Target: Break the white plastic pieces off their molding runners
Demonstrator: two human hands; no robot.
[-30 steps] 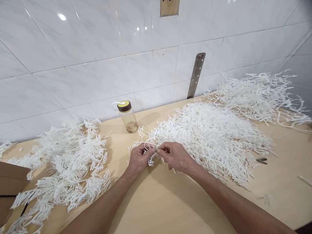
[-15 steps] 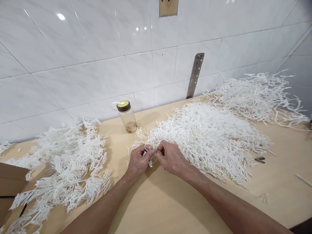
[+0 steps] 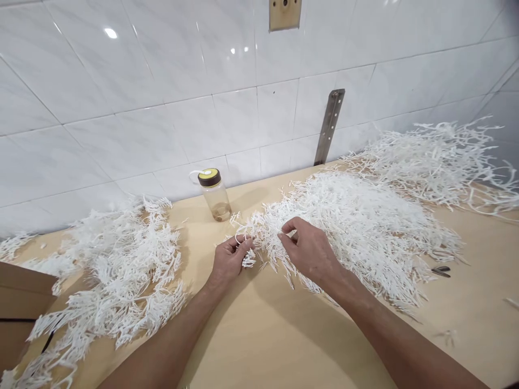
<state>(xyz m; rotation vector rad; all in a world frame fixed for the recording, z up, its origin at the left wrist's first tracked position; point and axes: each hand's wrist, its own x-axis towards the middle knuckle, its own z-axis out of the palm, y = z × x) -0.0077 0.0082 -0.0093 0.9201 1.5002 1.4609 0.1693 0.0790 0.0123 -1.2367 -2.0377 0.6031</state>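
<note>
My left hand [image 3: 229, 259] is closed on a small white branched strand [image 3: 248, 258], whose thin ends poke out past the fingertips. To its right, my right hand [image 3: 310, 248] hovers at the near left side of a large heap of short white pieces [image 3: 357, 216], thumb and index finger apart and nothing visible between them. Its other fingers are curled. A second heap, of white branched clusters [image 3: 117, 265], lies on the left of the wooden table [image 3: 267, 340].
A clear bottle with a yellow and black lid [image 3: 214, 194] stands behind my left hand. A metal strip [image 3: 329, 127] leans on the tiled wall. Long white strands [image 3: 438, 156] lie back right, a small dark tool [image 3: 441, 271] to the right, a cardboard box [image 3: 24, 313] at left.
My right hand has moved away from my left to the right, and its thumb and index finger have parted. My left hand still holds the strand. The view has shifted slightly.
</note>
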